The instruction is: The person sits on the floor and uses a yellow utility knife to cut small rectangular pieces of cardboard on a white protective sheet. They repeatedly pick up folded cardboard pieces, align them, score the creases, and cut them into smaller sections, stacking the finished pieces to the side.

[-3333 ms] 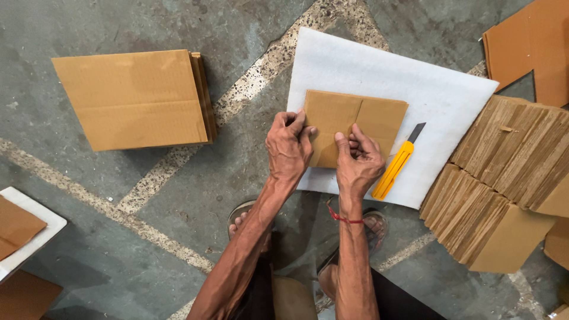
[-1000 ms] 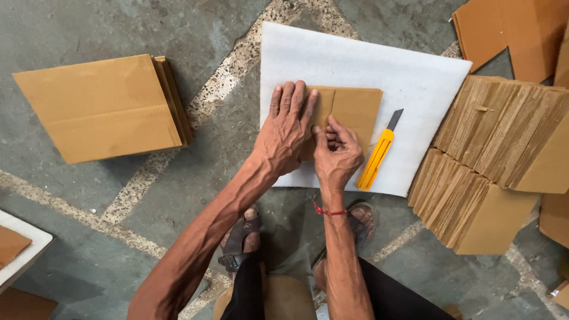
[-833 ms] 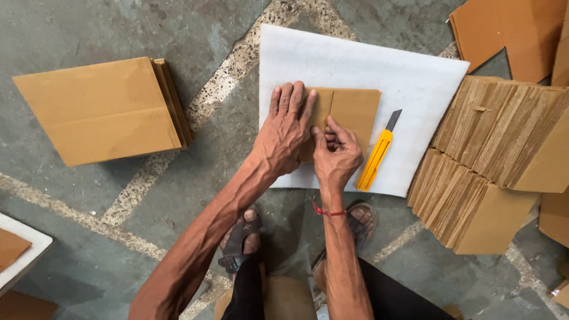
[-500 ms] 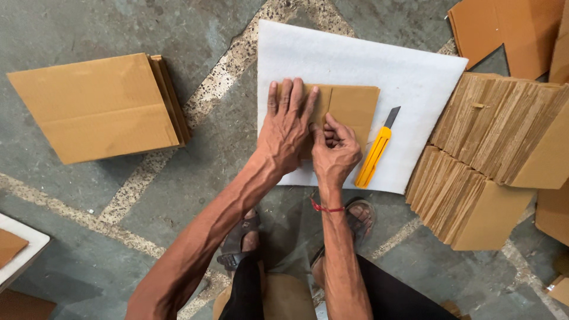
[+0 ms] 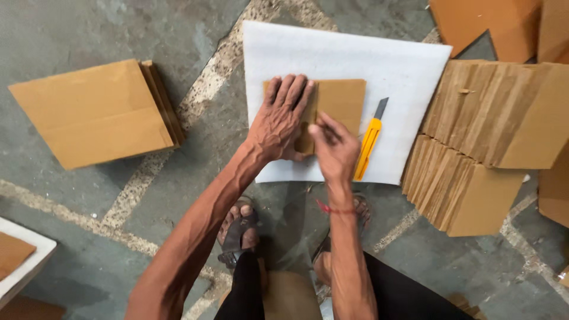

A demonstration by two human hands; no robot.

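Your left hand (image 5: 283,121) lies flat, palm down and fingers spread, on the left half of a small folded piece of brown cardboard (image 5: 341,101); it presses rather than grips, closed around nothing. Your right hand (image 5: 335,148) sits just beside it at the near edge of the same piece, fingers bent and pinched together at the central fold, though you cannot tell from here whether they actually clasp the card or only push on it.

The cardboard rests on a white foam sheet (image 5: 367,53) spread over the grey stone floor (image 5: 77,29), lying near the middle of the sheet and a little toward its near edge. On the sheet's right part, just beside your right hand and not touched by it, lies a yellow utility knife (image 5: 368,142), blade pointing away from you.

Off the sheet's right edge, two rows of flattened cardboard pieces (image 5: 492,118) stand packed on edge, the nearer row (image 5: 462,184) touching the sheet's near right corner. More loose brown sheets (image 5: 474,21) lie beyond them at the far right. Well apart, left of the foam, a flat stack of larger cardboard (image 5: 98,112) lies on the floor. At the near left corner of the view a white tray (image 5: 32,261) holds another brown piece. Your sandalled foot (image 5: 237,231) shows below the sheet.
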